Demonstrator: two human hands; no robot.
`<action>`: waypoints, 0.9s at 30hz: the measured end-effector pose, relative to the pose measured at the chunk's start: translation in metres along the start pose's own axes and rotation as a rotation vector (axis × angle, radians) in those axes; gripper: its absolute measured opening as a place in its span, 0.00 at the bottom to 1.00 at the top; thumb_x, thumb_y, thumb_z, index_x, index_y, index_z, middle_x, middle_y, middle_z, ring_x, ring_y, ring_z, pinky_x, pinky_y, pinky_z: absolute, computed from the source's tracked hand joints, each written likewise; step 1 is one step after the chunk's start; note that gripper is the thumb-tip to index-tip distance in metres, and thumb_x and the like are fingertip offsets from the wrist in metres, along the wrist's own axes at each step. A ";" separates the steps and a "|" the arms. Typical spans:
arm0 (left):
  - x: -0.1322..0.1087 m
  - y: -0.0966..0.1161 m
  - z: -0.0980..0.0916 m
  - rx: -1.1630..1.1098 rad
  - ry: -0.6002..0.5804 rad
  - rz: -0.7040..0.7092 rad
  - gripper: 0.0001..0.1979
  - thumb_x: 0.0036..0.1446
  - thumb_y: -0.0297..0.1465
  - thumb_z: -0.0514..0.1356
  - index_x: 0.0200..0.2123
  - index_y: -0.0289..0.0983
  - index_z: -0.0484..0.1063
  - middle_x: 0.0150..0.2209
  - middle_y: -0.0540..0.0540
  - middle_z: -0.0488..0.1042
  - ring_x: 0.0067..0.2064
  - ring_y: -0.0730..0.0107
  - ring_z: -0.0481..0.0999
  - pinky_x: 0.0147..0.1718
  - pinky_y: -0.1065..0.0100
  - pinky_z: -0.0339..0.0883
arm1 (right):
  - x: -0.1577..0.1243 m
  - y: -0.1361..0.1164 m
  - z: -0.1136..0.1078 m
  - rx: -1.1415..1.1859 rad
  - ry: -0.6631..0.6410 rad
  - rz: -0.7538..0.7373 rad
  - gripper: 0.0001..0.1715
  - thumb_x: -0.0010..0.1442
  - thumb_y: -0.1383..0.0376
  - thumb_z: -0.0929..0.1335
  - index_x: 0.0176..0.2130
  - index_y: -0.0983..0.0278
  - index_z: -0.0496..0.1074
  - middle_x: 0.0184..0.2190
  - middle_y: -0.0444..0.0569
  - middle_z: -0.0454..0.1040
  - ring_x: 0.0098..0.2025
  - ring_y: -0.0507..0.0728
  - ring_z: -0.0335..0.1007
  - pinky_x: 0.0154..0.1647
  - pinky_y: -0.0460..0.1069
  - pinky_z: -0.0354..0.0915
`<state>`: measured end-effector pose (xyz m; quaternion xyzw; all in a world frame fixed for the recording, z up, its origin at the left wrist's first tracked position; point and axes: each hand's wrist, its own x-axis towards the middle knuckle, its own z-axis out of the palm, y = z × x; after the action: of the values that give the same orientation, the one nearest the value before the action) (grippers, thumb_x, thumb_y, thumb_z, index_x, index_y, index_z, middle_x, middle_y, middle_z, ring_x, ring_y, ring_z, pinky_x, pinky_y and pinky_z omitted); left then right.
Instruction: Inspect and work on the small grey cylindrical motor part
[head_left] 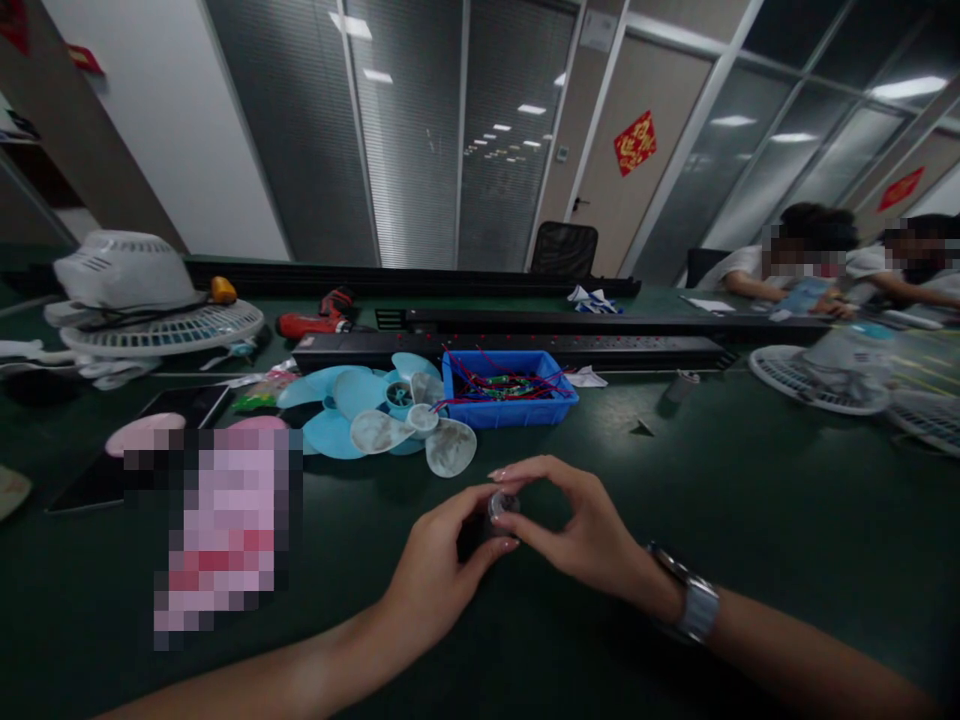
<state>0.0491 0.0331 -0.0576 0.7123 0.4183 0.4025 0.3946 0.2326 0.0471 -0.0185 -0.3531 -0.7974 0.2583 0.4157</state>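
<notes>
Over the green tabletop (600, 640), both hands meet around a small grey cylinder (501, 508) with a round top; its exact kind cannot be made out. My left hand (435, 560) curls round its left and lower side, thumb and fingers closed on it. From the right, my right hand (585, 520), with a wristwatch (697, 605) on the wrist, pinches its upper part between thumb and fingertips. Much of the cylinder is hidden by my fingers. Beyond them lie blue and white fan blades (367, 405) and a blue bin (506, 410) of wired circuit boards.
Another grey cylinder (681, 388) stands at right. A white fan (127, 280), a red power drill (315, 315) and black strips (510, 350) lie farther back. A pink item (232, 510), blurred out, is at left. Two people sit at the far right near another fan (832, 375).
</notes>
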 end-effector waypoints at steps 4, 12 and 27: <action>0.001 0.000 0.000 0.016 0.009 -0.015 0.17 0.56 0.24 0.62 0.49 0.39 0.72 0.46 0.45 0.78 0.46 0.61 0.78 0.46 0.62 0.71 | -0.007 0.006 0.004 0.038 -0.003 -0.041 0.26 0.54 0.69 0.75 0.51 0.58 0.72 0.49 0.49 0.76 0.53 0.60 0.71 0.55 0.57 0.67; 0.000 0.003 0.000 -0.025 -0.013 -0.042 0.18 0.56 0.27 0.64 0.51 0.41 0.71 0.49 0.46 0.77 0.49 0.60 0.77 0.50 0.60 0.70 | -0.014 0.015 0.006 0.094 0.213 0.048 0.04 0.58 0.68 0.71 0.36 0.61 0.74 0.40 0.50 0.76 0.45 0.58 0.75 0.48 0.55 0.69; 0.001 0.002 -0.001 0.042 -0.020 -0.024 0.18 0.56 0.28 0.63 0.51 0.42 0.71 0.49 0.46 0.78 0.49 0.58 0.77 0.49 0.59 0.71 | -0.004 0.013 -0.011 0.082 0.126 0.060 0.06 0.57 0.64 0.75 0.38 0.59 0.80 0.40 0.48 0.79 0.45 0.57 0.75 0.47 0.53 0.71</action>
<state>0.0495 0.0337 -0.0549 0.7195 0.4311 0.3818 0.3883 0.2481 0.0527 -0.0236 -0.3750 -0.7475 0.2805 0.4712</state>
